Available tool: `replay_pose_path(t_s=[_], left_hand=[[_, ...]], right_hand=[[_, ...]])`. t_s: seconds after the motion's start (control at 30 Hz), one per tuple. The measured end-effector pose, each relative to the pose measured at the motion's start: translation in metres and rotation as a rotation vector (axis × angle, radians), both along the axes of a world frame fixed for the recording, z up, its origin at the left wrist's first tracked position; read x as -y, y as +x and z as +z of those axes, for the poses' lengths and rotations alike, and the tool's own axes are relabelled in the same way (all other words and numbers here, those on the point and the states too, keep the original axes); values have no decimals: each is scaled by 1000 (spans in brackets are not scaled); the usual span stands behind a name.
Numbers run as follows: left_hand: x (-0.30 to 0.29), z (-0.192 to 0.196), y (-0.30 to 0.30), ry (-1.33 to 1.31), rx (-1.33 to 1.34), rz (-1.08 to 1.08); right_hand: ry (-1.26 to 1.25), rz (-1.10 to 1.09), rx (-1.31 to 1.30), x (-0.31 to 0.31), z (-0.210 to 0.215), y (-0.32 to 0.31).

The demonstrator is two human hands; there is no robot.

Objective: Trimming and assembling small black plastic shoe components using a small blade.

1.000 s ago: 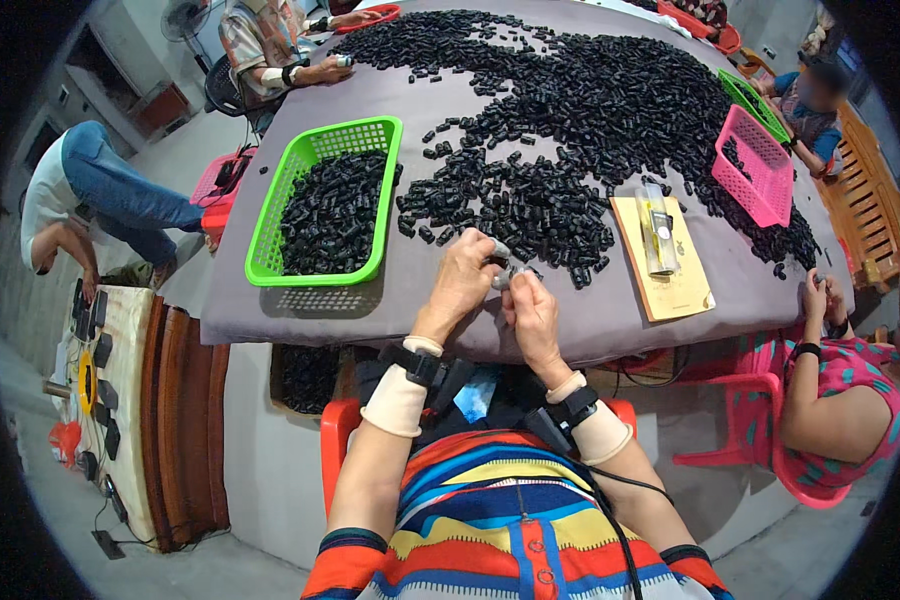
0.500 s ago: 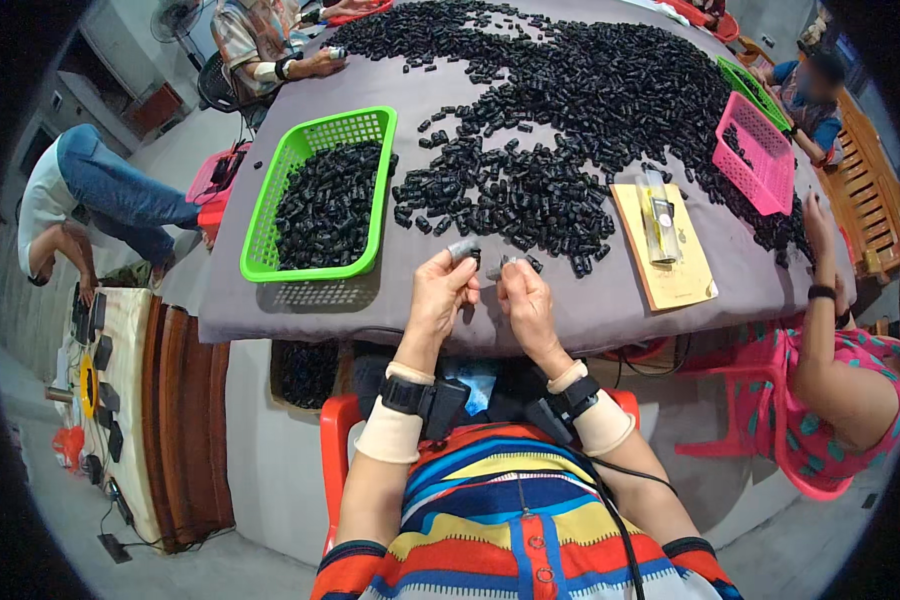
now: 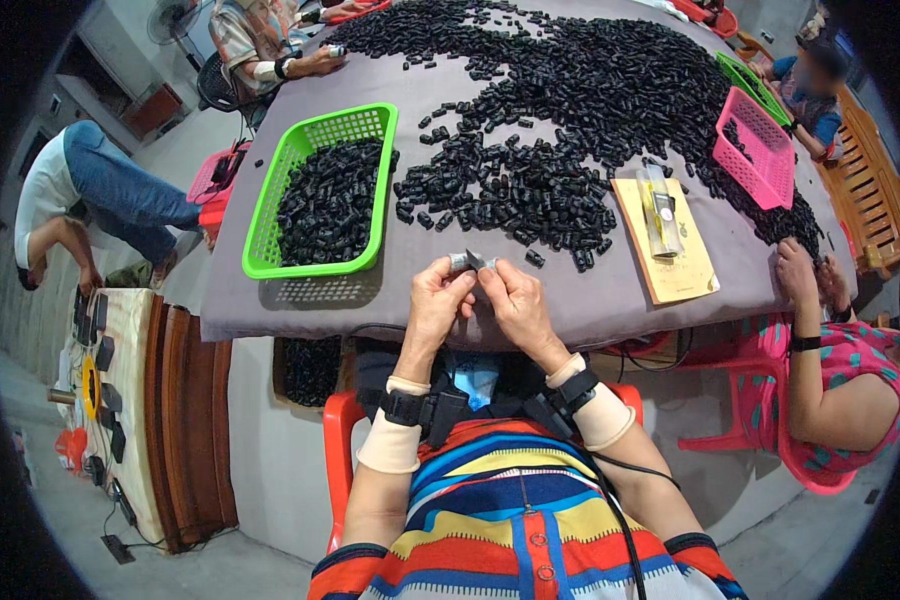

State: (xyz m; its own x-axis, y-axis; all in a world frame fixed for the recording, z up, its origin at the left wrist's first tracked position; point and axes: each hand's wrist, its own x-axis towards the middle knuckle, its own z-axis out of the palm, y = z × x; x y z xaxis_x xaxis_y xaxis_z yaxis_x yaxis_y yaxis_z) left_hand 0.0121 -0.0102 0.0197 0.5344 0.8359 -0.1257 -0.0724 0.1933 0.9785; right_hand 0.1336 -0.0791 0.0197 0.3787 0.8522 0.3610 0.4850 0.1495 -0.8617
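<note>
My left hand [image 3: 438,303] and my right hand [image 3: 516,303] meet just over the near edge of the table, thumbs and index fingers pinched together. Between the fingertips is a small black piece [image 3: 474,258], mostly covered, so its exact kind does not show. Grey wrapping [image 3: 457,262] seems to cover the left index fingertip, with a similar grey patch at the right one. Just beyond my hands lies a spread of small black cylindrical pieces [image 3: 515,195], with a single loose piece [image 3: 534,258] closest to my right hand.
Left of my hands stands a green basket [image 3: 387,190] of black pieces. A yellow pad [image 3: 685,275] bearing a clear plastic case [image 3: 660,215] lies right. A pink basket [image 3: 770,175] sits farther right, near a co-worker's hand [image 3: 796,270]. Other people are around the table.
My right hand has moved left, so its fingertips now meet those of my left hand at the black piece. The co-worker at the right has lowered a raised hand to the table.
</note>
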Motion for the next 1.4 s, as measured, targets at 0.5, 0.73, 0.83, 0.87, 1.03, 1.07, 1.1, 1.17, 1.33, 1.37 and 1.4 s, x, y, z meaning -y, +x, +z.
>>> replay_pose_path(t_s=[0.5,0.73,0.83,0.87,1.03,1.07,1.1,1.17,1.33,1.37,1.4], left_hand=[[-8,-22,-13,-437,528,-50],[-11,-25,-14,-417,536,-107],[-13,-29,-15,-427,553,-127],[-12,-29,-16,-428,551,-127],[-12,-28,-16,-454,577,-128],[-11,-28,-16,-455,576,-127],[-10,-25,-15,-448,536,-106],[-9,-22,-14,-441,495,-85],[-8,-21,-15,-452,578,-121],[-8,-21,-14,-451,580,-121],[-7,-19,-14,-449,574,-129]], right_hand=[[19,121,-1,5,5,0],[29,157,81,5,1,-2],[36,152,94,5,1,-3],[34,148,100,5,1,-3],[42,134,108,4,-1,-4],[40,135,111,4,-1,-4],[39,134,111,4,-1,-4],[67,103,107,3,1,-5],[49,48,56,3,0,-4],[15,31,0,3,0,-3],[15,34,1,3,0,-4]])
